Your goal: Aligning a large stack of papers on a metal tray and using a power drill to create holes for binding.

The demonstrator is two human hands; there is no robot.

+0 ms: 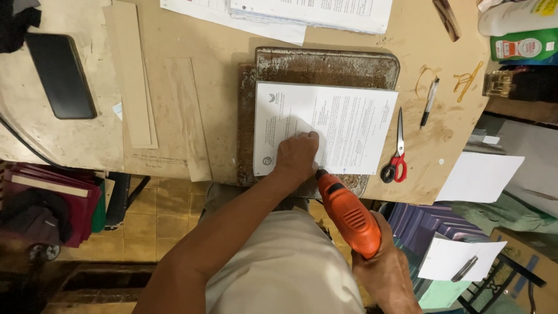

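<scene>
Two hands share the work at a cluttered bench: the left hand [296, 156] presses flat, knuckles up, on a stack of printed white paper [343, 125], apparently to keep the sheets from shifting, while the right hand [388, 268] is wrapped tight around the grip of an orange power drill [349, 215]. The drill is tilted with its dark tip at the stack's near edge, just beside the left hand's fingers. The paper lies squared on a worn, rust-flecked metal slab [325, 67], which seems to serve as a hard backing (its corners rounded, its surface pitted). Red-handled scissors [397, 152] and a pen [429, 102] rest to the right; a dark phone [61, 74] lies far left on the brown table [209, 35].
</scene>
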